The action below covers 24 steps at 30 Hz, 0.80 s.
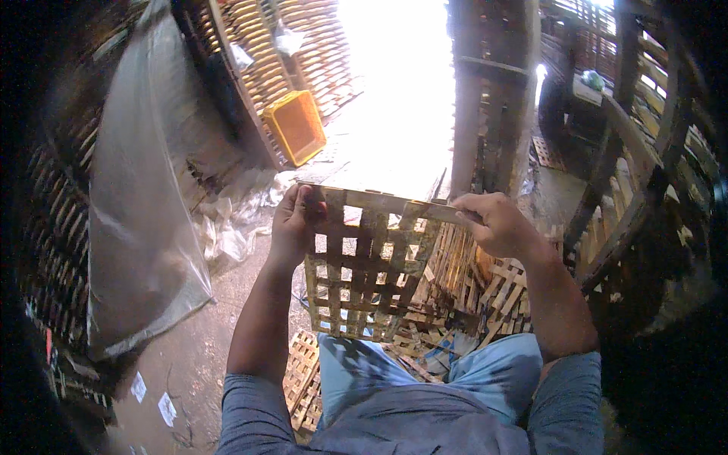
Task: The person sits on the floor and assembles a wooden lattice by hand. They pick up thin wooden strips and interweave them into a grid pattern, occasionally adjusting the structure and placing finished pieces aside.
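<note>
Each hand (290, 221) (494, 224) closed on woven panel (365, 260)

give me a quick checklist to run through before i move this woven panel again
1. Left hand on the woven panel: ok, gripping its upper left corner.
2. Right hand on the panel: ok, gripping the right end of its top edge.
3. Lower edge off the light blue trousers: cannot tell, they overlap in this view.
4. Floor by the legs uncluttered: not ok, a lattice piece lies to the left and loose slats to the right.
5. Yellow crate clear of both hands: ok, it sits beyond the panel.
6. Weave free of cracks: cannot tell, too little detail.
</note>
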Each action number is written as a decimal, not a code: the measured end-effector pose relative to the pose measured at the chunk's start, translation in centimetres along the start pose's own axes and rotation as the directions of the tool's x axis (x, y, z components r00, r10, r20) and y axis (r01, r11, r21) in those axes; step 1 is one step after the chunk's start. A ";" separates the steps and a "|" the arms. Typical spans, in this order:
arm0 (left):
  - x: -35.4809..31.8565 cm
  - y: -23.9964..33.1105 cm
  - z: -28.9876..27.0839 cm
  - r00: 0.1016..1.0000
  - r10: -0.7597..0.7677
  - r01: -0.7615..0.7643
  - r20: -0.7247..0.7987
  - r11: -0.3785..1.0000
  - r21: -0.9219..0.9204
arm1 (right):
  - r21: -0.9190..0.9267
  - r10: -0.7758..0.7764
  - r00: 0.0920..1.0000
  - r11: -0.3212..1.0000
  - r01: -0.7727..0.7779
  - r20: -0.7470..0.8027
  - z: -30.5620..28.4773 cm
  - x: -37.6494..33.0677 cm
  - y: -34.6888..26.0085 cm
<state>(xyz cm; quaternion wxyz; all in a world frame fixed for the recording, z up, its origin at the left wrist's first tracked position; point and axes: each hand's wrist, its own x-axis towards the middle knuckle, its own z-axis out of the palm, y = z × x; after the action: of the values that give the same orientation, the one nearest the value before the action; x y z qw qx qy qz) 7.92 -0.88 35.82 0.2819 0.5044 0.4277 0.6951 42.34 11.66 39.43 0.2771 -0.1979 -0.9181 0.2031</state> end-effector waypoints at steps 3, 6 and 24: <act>0.3 0.7 -0.4 0.998 -0.036 0.037 0.043 0.999 -0.021 | 0.069 -0.049 0.999 0.996 0.049 0.003 -0.4 0.5 0.2; -0.5 4.2 1.1 0.984 0.171 -0.141 -0.046 0.914 0.380 | 0.063 -0.045 0.998 0.997 0.042 0.051 -0.1 0.5 -0.2; -0.3 8.9 14.5 0.762 -0.171 -0.597 0.624 0.188 0.780 | -0.124 -0.057 0.998 0.991 0.052 -0.040 0.0 0.7 -4.8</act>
<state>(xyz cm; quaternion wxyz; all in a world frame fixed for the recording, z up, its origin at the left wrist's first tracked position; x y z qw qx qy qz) 22.05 -0.85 45.33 -0.0855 0.8105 0.5686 0.1119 40.62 7.93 42.03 0.2899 -0.1938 -0.9276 0.1343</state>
